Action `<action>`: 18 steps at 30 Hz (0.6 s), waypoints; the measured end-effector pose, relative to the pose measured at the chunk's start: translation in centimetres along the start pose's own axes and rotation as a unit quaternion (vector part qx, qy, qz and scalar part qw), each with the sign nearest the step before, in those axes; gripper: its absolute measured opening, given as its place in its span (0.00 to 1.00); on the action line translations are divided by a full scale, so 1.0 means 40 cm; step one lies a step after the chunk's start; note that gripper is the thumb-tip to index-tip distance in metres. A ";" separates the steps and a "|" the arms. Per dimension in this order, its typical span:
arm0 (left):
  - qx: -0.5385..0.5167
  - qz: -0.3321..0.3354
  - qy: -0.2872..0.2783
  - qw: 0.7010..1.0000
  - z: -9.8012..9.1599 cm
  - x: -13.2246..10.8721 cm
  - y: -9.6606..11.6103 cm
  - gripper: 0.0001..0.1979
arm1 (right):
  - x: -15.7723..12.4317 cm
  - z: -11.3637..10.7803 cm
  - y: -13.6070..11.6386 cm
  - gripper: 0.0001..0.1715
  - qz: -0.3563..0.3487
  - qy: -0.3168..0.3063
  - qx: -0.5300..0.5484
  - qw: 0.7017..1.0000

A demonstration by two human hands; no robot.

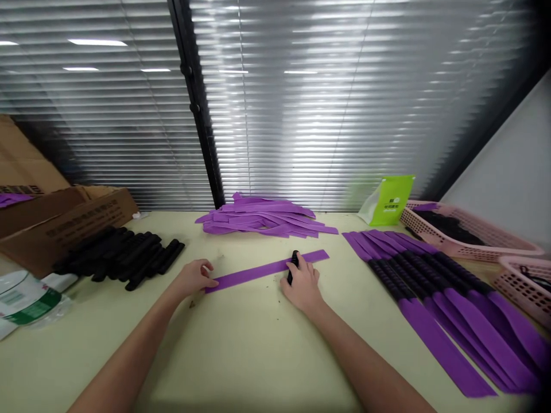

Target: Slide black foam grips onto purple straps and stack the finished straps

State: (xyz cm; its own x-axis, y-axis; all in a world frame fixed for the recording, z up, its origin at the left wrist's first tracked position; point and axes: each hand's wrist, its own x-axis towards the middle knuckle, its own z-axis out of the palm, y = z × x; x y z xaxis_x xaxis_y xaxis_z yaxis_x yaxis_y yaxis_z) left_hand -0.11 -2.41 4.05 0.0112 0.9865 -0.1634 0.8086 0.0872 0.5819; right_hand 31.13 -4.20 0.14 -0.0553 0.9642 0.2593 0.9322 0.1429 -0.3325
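Observation:
A single flat purple strip (pixel 253 275) lies slantwise on the table in front of me. At its left end my left hand (pixel 194 277) has curled fingers and a thumb on the strip, holding that end. My right hand (pixel 303 282) grips a short black ridged piece (pixel 295 259) that sits across the strip toward its right end. The fingers cover part of this piece, and I cannot tell whether it goes around the strip or lies on top. Behind them is a loose pile of purple strips (pixel 262 217).
Black tubes (pixel 124 252) are heaped at left by a cardboard box (pixel 73 221) and a plastic-wrapped pack (pixel 28 298). At right lie several purple strips with black ridged middles (pixel 424 275). Beyond are a green pouch (pixel 392 201) and pink baskets (pixel 477 249). Blinds (pixel 293 115) cover the back.

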 end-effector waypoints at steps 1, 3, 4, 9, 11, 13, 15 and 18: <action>-0.011 -0.005 0.003 1.000 0.001 -0.001 0.002 0.21 | 0.000 -0.002 0.000 0.24 0.006 0.002 -0.013 1.000; -0.008 -0.013 0.018 1.000 0.000 -0.004 0.004 0.21 | 0.002 -0.008 0.004 0.23 0.020 0.006 -0.033 0.999; 0.006 -0.015 0.030 0.999 -0.001 -0.005 0.004 0.22 | 0.003 -0.011 0.006 0.23 0.025 0.008 -0.040 0.999; 0.045 -0.014 0.045 0.998 -0.004 -0.007 0.006 0.20 | 0.007 -0.014 0.009 0.27 0.029 0.018 -0.031 0.999; 0.038 -0.010 0.041 0.998 -0.001 -0.008 0.010 0.18 | 0.003 -0.011 -0.003 0.29 0.020 0.011 -0.023 0.999; 0.038 -0.006 0.051 0.998 0.002 -0.010 0.015 0.17 | -0.006 -0.006 -0.025 0.31 0.000 -0.001 -0.014 1.000; 0.038 -0.002 0.060 0.997 0.007 -0.011 0.022 0.17 | -0.017 0.002 -0.052 0.32 -0.030 -0.010 0.006 0.999; 0.033 0.000 0.065 0.997 0.014 -0.012 0.030 0.16 | -0.032 0.016 -0.090 0.31 -0.081 -0.008 0.051 0.995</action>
State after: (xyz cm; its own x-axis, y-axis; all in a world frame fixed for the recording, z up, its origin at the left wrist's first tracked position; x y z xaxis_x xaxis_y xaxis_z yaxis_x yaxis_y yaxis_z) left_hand 1.19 -2.86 4.40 -0.0619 0.9965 -0.0560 0.8451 0.0822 0.5283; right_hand 27.61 -5.79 0.42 -0.2089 0.9296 0.3036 0.8697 0.3185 -0.3771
